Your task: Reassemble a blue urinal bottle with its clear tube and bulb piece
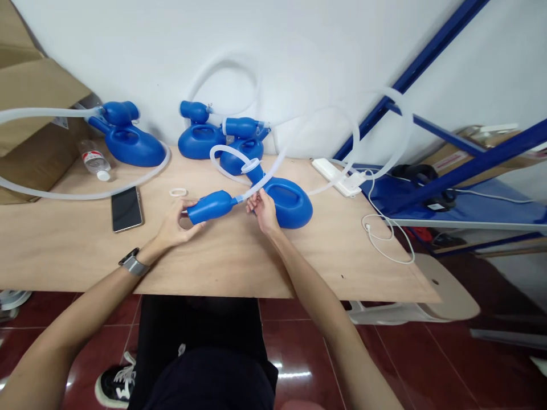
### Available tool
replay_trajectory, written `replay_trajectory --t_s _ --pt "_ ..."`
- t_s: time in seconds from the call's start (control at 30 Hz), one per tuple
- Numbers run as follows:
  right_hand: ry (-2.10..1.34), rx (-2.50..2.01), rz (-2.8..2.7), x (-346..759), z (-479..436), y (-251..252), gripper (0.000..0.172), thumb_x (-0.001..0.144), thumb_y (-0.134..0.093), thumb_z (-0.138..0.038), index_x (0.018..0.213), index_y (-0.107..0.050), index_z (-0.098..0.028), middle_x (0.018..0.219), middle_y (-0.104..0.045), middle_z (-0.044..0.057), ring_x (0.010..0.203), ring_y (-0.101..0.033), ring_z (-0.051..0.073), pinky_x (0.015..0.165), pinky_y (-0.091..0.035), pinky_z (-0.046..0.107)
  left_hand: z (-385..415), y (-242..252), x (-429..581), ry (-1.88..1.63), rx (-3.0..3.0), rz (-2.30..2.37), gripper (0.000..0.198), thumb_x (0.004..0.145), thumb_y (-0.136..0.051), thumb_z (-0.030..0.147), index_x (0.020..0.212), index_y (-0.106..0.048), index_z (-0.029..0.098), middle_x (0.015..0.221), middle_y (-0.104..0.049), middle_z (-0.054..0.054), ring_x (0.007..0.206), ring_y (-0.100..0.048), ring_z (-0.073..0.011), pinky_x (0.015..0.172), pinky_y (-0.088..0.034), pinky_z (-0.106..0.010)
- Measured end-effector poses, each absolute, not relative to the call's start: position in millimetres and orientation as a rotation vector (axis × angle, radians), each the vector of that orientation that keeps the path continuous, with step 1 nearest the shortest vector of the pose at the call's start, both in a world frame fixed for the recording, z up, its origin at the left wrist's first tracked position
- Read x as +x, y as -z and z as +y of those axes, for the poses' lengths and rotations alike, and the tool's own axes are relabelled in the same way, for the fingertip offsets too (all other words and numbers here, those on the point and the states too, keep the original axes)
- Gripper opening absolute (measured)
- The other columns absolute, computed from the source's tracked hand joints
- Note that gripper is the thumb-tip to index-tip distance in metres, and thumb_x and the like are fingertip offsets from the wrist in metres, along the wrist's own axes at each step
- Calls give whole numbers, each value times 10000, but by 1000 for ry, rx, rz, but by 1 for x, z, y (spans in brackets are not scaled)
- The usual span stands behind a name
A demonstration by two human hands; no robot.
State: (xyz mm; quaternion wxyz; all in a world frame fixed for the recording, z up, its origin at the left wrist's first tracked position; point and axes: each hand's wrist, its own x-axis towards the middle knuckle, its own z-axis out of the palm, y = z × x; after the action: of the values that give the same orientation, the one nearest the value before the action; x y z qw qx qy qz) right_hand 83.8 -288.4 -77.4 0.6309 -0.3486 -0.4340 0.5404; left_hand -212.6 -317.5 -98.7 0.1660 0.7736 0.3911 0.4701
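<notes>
My left hand (176,223) grips the wide end of a blue funnel-shaped piece (211,206) just above the wooden table (222,262). Where that piece narrows, my right hand (262,209) pinches the end of a clear tube (273,168). The tube curves up and back in a big loop. Right behind my right hand lies a blue jug with a handle (291,200), a white ring on its neck (250,166). A small white ring (178,192) rests on the table near my left hand.
Three more blue jugs with tubes (128,139) (199,136) (243,145) stand along the wall. A phone (126,208) and a small plastic bottle (94,159) lie at left, by a cardboard box (34,114). A white power strip (337,176), white cable (384,239) and blue metal frame (427,57) are at right.
</notes>
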Motion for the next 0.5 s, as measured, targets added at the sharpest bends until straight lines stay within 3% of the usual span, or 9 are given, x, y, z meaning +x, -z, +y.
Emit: replay_trajectory --t_s 0.1,0.17,0.23,0.33,0.4,0.5 --pt "-1248 -767 -968 83 -289 72 712 867 -552 -994 996 -574 -294 885 -643 26 879 -714 241 778 -627 394 -319 97 -212 -1356 2499 1095 480 912 -831 403 1322 -654 228 1400 -734 -201 1278 -772 -367 959 -694 -515" --pt "-1268 -752 -901 75 -291 62 634 932 -535 -934 1012 -547 -306 849 -622 11 878 -725 244 824 -647 422 -323 95 -213 -1267 2654 1122 423 928 -796 384 1311 -698 235 1397 -753 -206 1226 -798 -372 991 -687 -558" --pt "-1287 -773 -764 63 -293 47 542 991 -624 -814 890 -490 -299 651 -434 -70 622 -570 172 705 -609 336 -330 93 -213 -1206 2693 1163 404 909 -812 433 1259 -734 246 1336 -786 -196 1165 -819 -376 947 -701 -543" --pt "-1367 -755 -530 44 -296 20 588 1062 -666 -693 759 -374 -281 548 -134 -133 451 -184 108 446 -353 243 -339 87 -208 -1262 2577 1196 483 816 -892 540 1168 -739 246 1174 -823 -161 1068 -833 -368 890 -707 -509" --pt "-1395 -676 -487 34 -297 1 576 1103 -638 -647 748 -381 -274 543 -90 -135 443 -103 101 401 -234 246 -343 82 -199 -1326 2331 1183 545 757 -915 610 1099 -706 240 1044 -820 -122 934 -827 -330 810 -704 -479" --pt "-1357 -572 -543 42 -292 -25 445 1163 -560 -552 820 -515 -273 564 -91 -132 433 -101 99 407 -216 226 -345 79 -184 -1209 1712 1079 631 783 -768 830 1006 -620 259 715 -687 -3 559 -679 -217 516 -600 -372"
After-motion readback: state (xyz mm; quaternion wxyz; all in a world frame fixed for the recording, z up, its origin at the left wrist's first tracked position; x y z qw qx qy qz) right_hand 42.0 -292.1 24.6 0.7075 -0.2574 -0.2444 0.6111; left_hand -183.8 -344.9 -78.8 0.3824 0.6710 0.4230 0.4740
